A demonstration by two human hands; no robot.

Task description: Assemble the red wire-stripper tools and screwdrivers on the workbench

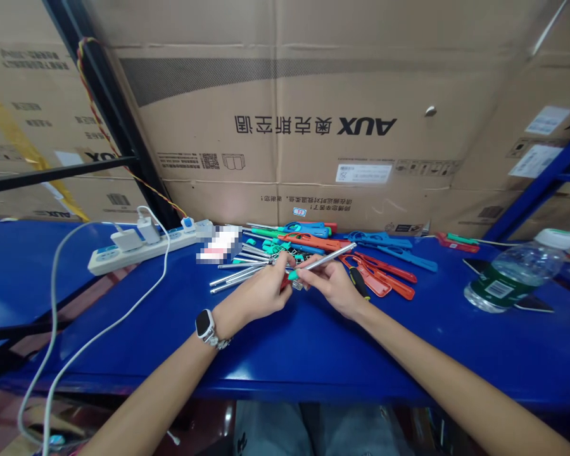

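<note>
Rod (332, 254), green tip (292, 275) beside the left hand (265, 291), slants far and right above the table (294, 345), pinched in the right hand's (339, 290) closed fingers; the left curls around something red (284, 282), mostly hidden.

Both bare forearms reach forward over the blue metal desk (313, 354) and angle inward. The left hand (272, 285) and right hand (333, 285) nearly meet, fingers curled in pinching grips. A white-cased smartwatch with a silvery band (206, 326) circles the left wrist; the right wrist is bare.
</note>
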